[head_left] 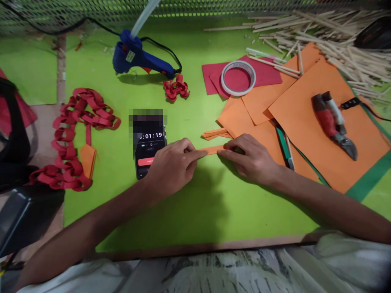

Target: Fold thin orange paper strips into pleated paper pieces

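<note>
On the green table (195, 211), a long red paper chain (73, 134) lies finished at the left, while the orange sheets (305, 122) at the right are mostly uncut, so the orange work looks barely begun. The left hand (171, 165) and right hand (250, 156) each pinch one end of a narrow orange paper strip (210, 150), flat on the table just beside the phone (149, 148); it is thin, creased lengthwise, and not yet looped.

single head view, close above, facing forward and down over the green table (195, 211).
</note>
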A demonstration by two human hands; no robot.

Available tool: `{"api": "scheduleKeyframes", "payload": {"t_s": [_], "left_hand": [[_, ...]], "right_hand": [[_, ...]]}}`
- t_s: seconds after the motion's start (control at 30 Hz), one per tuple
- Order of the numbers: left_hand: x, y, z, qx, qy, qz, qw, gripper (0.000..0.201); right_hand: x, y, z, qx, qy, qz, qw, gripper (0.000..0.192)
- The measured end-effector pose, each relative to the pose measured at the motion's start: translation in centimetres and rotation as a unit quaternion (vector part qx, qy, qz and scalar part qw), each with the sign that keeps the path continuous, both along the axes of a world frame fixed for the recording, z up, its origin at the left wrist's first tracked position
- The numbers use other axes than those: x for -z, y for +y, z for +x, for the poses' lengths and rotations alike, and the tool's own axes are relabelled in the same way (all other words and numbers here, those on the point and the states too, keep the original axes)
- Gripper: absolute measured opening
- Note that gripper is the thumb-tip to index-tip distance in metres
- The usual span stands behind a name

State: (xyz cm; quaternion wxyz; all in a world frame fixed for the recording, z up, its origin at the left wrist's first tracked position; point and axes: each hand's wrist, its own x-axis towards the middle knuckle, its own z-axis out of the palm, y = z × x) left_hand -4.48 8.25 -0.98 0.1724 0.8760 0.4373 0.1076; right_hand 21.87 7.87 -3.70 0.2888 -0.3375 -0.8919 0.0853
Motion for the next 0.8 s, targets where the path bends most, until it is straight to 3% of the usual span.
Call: {"api": "scheduleKeyframes", "payload": {"t_s": [0.27, 0.37, 0.5, 0.6, 0.8], "left_hand": [[0.0, -0.1, 0.3, -0.008, -0.003, 0.026, 1.000, 0.028], [-0.3, -0.4, 0.6, 0.028, 0.032, 0.114, 0.993, 0.026], [-0.5, -1.4, 1.3, 0.112, 0.086, 0.270, 0.952, 0.028], [-0.3, -2.3, 1.6, 0.149, 0.114, 0.276, 0.943, 0.031], [0.2, -2.5, 1.6, 0.150, 0.135, 0.256, 0.945, 0.038]], "right_hand": [[-0.1, 0.0, -0.1, -0.001, -0.003, 0.010, 1.000, 0.023], [-0.1, -0.1, -0.1, -0.002, -0.002, 0.008, 1.000, 0.022], [-0.1, -0.1, -0.1, 0.003, -0.010, 0.010, 1.000, 0.021], [0.0, -0.2, -0.1, 0.005, -0.009, 0.012, 1.000, 0.023], [0.0, -0.2, -0.2, 0.014, -0.023, 0.013, 1.000, 0.024]]}}
